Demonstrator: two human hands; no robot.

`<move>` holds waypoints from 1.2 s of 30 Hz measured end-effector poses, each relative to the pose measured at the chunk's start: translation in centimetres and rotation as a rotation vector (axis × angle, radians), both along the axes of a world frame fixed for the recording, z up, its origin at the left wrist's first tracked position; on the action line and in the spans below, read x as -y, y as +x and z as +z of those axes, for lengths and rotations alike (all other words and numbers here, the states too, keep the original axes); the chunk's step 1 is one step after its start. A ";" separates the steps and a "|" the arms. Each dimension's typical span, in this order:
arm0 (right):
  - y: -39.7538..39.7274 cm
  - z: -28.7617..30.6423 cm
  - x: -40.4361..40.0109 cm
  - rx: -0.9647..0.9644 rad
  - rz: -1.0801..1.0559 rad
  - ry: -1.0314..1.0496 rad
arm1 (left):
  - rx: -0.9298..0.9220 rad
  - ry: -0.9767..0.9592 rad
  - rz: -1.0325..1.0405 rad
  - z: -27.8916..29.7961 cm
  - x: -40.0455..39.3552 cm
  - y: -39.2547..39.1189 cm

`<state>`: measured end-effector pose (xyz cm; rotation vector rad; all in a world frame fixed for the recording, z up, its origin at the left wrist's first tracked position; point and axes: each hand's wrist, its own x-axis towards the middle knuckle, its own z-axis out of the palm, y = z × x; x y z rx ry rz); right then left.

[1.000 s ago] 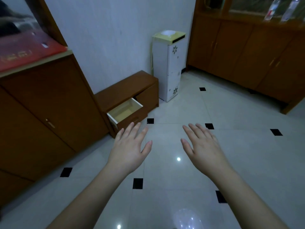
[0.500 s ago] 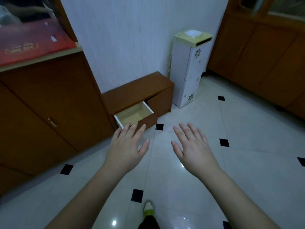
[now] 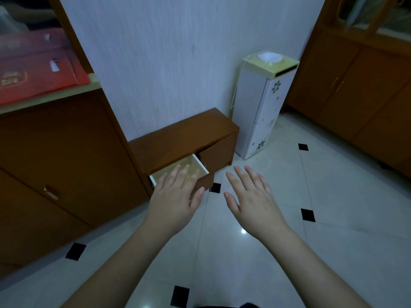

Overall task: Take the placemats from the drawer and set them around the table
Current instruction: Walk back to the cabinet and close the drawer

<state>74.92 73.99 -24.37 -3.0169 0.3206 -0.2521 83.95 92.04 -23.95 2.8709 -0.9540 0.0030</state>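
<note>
Both hands are held out palm-down with fingers straight and spread, holding nothing. The left hand (image 3: pixel 175 203) overlaps the pulled-out drawer (image 3: pixel 201 166) of a low wooden cabinet (image 3: pixel 184 136) against the wall; whether it touches the drawer cannot be told. The right hand (image 3: pixel 253 203) is over the white tiled floor (image 3: pixel 333 218), just right of the drawer. The visible part of the drawer's pale interior shows no placemats. A white water dispenser (image 3: pixel 262 103) stands beside the cabinet.
</note>
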 end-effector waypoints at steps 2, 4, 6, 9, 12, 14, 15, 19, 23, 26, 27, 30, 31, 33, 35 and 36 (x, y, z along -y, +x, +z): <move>1.8 -0.3 1.7 -0.006 0.006 0.017 | -0.005 0.019 0.003 -0.4 1.6 1.8; 3.7 -0.7 3.6 -0.001 0.021 0.032 | -0.008 0.024 0.015 -0.7 3.2 3.7; 5.6 -1.1 5.8 -0.007 0.031 0.044 | -0.011 0.028 0.030 -0.8 5.2 5.4; 8.5 -1.6 9.4 -0.016 0.055 0.069 | -0.030 0.019 0.063 -0.8 8.6 7.7; 11.1 -1.7 13.0 -0.029 0.096 0.062 | -0.045 0.021 0.096 -0.7 12.2 9.9; 12.9 -1.8 15.2 -0.046 0.133 0.066 | -0.051 0.024 0.116 -1.1 14.2 11.4; 13.8 -2.0 16.3 -0.058 0.156 0.069 | -0.058 0.022 0.128 -1.5 14.9 12.1; 17.3 -3.2 18.6 -0.088 0.229 0.090 | -0.076 0.038 0.184 -3.7 16.0 13.7; 20.5 -5.0 18.0 -0.110 0.304 0.118 | -0.074 0.063 0.243 -6.2 14.7 15.1; 23.3 -6.2 16.4 -0.074 0.353 0.132 | -0.066 0.065 0.310 -8.2 12.7 16.9; 24.3 -6.6 15.8 -0.064 0.370 0.130 | -0.063 0.066 0.319 -8.8 12.0 17.6; 27.4 -8.0 14.0 -0.059 0.398 0.130 | -0.034 0.065 0.320 -10.6 10.2 19.7; 28.5 -8.6 13.4 -0.062 0.405 0.130 | -0.026 0.062 0.317 -11.2 9.7 20.4; 30.5 -9.9 12.0 -0.082 0.417 0.128 | -0.039 0.054 0.314 -12.5 8.6 21.8; 32.2 -11.3 10.5 -0.105 0.414 0.126 | -0.029 0.046 0.314 -13.8 7.5 23.1; 33.1 -12.0 9.7 -0.107 0.415 0.130 | -0.024 0.044 0.311 -14.4 7.0 23.7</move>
